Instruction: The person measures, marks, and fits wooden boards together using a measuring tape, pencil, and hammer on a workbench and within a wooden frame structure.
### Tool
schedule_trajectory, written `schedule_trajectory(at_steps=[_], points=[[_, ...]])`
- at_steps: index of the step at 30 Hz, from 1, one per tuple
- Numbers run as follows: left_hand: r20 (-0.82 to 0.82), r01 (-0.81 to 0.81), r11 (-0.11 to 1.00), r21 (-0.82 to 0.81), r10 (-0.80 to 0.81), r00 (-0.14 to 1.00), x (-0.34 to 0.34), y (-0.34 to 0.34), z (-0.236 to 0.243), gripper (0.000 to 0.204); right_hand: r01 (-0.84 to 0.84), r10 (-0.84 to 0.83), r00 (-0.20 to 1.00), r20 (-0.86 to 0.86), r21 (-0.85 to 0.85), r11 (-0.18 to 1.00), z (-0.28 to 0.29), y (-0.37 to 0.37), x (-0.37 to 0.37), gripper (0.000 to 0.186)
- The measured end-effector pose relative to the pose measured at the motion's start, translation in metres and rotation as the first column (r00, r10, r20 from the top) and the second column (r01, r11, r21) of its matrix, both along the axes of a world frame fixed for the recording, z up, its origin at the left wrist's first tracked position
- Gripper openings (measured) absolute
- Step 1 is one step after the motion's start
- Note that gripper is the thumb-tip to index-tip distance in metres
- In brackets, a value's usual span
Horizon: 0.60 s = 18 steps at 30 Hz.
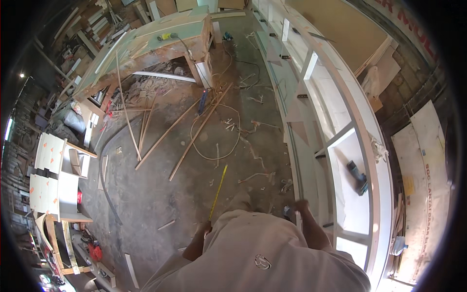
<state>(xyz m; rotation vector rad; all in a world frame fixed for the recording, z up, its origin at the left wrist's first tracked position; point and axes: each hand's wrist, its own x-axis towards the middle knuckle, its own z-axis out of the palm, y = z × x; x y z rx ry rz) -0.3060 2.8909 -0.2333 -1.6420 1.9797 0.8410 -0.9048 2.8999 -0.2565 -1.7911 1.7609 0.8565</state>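
Low at the centre, my left hand [206, 227] is closed on a yellow tape measure, its blade [218, 192] stretched forward over the floor. To the right, my right hand [301, 207] has curled fingers beside a small dark-and-silver object [288, 212]; what exactly it grips is unclear. That hand is next to a long white wooden frame [369, 194] with cross pieces, which runs along my right side. A dark cordless tool [357, 177] lies inside one of the frame's bays. My shirt and body hide part of both forearms.
Ahead on the left stands a cluttered workbench [112, 58] with a green tool [167, 36]. Loose wooden strips [180, 121], a coiled hose [219, 157] and scraps lie on the floor [146, 194]. White boxes [53, 177] stand at left; sheets [418, 194] lean at right.
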Motion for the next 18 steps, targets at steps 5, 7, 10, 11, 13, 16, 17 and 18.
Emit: schedule_trajectory(at_steps=[5,7,10,11,13,16,17,18], points=[[-0.124,-0.318,0.932,0.175,0.342,0.932,-0.092,-0.115,-0.021,0.033,0.002,0.012,0.999,0.032,-0.416,0.909,-0.019,-0.155,-0.063,0.015],[-0.130,-0.326,0.931,0.165,0.348,0.929,-0.109,-0.172,-0.022,0.033,0.018,0.012,0.997,0.076,-0.374,0.927,-0.013,-0.207,-0.068,0.020],[-0.091,-0.234,0.967,0.103,0.243,0.966,-0.112,-0.257,-0.022,0.033,-0.035,0.039,0.998,0.039,-0.093,0.995,0.009,-0.270,-0.060,0.022],[-0.072,-0.133,0.990,0.050,0.136,0.988,-0.113,-0.287,-0.020,0.033,-0.093,0.097,0.995,-0.025,0.137,0.986,0.022,-0.284,-0.052,0.019],[-0.033,0.074,0.992,-0.099,-0.077,0.996,-0.125,-0.362,-0.012,0.033,0.040,-0.040,0.999,-0.003,0.142,0.989,0.017,-0.297,-0.070,0.018],[-0.121,-0.340,0.939,0.050,0.343,0.931,-0.168,-0.490,0.015,0.036,0.188,-0.186,0.981,0.051,-0.049,0.981,-0.022,-0.311,-0.106,0.017],[-0.195,-0.359,0.933,0.015,0.354,0.915,-0.173,-0.523,0.028,0.039,0.004,-0.004,1.000,-0.022,-0.024,1.000,0.005,-0.339,-0.099,0.018],[-0.289,-0.372,0.928,-0.024,0.350,0.891,-0.188,-0.561,0.041,0.043,0.013,-0.013,1.000,-0.011,-0.021,1.000,0.017,-0.363,-0.105,0.018]])
